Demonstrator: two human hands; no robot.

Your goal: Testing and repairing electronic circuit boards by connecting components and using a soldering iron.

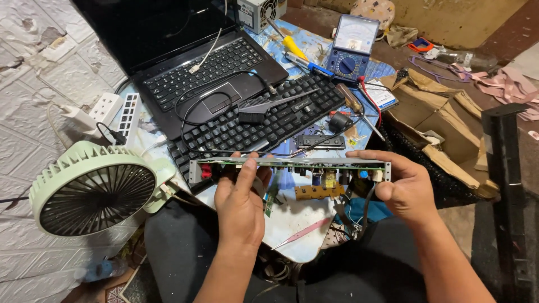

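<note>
I hold long circuit board assembly (289,165) edge-up between both hands: left hand (241,196) grips left end, right hand (401,188) clasps right end, levelling it; keyboard (264,120) just beyond.

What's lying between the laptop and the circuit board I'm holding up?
In the head view, a black keyboard lies between the laptop and the circuit board, with a black brush and a cable on its keys.

A makeshift electronics repair corner in a home: a small cluttered surface (297,235) at centre carries a black laptop (208,73), a loose keyboard (264,120), an analogue multimeter (352,47) at upper right, screwdrivers (295,47) and trailing cables, with torn cardboard (443,112) on the floor at right.
</note>
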